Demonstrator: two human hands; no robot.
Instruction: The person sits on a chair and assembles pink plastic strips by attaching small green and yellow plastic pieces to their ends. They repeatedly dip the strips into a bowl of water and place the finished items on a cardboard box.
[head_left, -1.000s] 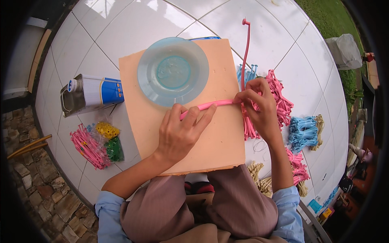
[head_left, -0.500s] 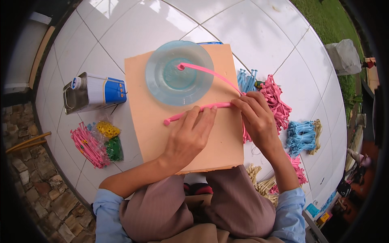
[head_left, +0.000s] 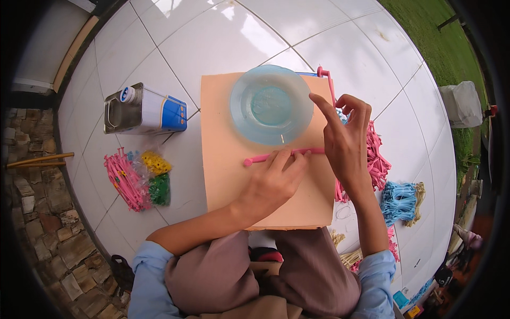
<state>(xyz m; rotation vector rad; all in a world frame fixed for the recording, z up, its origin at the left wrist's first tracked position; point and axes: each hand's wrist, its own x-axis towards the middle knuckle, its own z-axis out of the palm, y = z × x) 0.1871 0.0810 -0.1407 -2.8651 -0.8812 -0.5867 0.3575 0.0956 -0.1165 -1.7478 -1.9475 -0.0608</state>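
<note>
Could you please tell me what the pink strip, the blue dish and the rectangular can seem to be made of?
The pink strip: possibly rubber or plastic, satiny, from its smooth, even colour.
The blue dish: probably smooth plastic, perhaps glass, given its translucent rim.
The rectangular can: apparently metal, as its shiny grey capped end reflects light.

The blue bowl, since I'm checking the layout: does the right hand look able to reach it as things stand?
Probably yes: the right hand is raised beside the blue bowl, its index finger pointing toward it, and nothing visible seems to block the way.
</note>
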